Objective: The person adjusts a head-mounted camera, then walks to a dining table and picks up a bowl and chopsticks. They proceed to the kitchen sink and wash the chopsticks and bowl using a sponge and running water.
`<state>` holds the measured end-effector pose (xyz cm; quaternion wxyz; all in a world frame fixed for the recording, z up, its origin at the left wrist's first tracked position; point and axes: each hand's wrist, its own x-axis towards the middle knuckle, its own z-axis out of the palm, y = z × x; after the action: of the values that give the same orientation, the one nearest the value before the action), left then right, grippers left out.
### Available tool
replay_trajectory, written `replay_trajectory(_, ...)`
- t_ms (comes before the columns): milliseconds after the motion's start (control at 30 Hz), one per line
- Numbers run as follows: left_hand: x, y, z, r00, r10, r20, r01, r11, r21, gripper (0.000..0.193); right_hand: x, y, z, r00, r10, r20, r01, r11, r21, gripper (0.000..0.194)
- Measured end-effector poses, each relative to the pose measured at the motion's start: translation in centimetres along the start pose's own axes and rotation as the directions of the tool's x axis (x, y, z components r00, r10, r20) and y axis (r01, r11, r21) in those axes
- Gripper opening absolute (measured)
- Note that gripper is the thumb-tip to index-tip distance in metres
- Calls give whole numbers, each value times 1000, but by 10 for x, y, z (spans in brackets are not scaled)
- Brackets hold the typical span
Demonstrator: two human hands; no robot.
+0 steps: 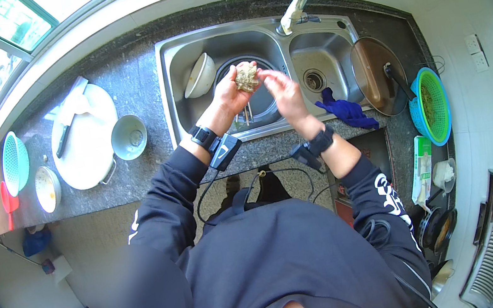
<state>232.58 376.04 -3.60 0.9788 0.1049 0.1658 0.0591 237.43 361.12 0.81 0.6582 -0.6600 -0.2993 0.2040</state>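
My left hand (pixel 227 94) is palm up over the left basin of the steel double sink (pixel 190 114), holding a rough beige-green clump (pixel 246 78) whose material I cannot make out. Close to the clump's right edge are the bent fingers of my right hand (pixel 287 97), slightly blurred, with nothing visible in them. Below both hands sits a dark round pan (pixel 270 114) with a few thin sticks (pixel 247 113), possibly chopsticks, showing in it. A white bowl (pixel 201 75) leans on its side at the basin's left.
The faucet (pixel 300 0) rises behind the sink. A blue cloth (pixel 347 110) hangs over the front rim, beside a glass lid (pixel 375 72). Leftward stand a bowl (pixel 129 138) and a round white board (pixel 86 166) bearing a knife (pixel 64 140). A green colander (pixel 443 110) is far right.
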Motion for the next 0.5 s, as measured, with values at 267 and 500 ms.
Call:
replay_trajectory(267, 51, -26, -26, 876, 423, 230, -297, 97, 950, 31, 64, 72, -10, 669, 612, 422, -686, 290, 668, 37)
replay_trajectory(500, 53, 11, -76, 842, 539, 5, 205, -329, 922, 55, 92, 98, -52, 686, 663, 300, -663, 398, 634, 28)
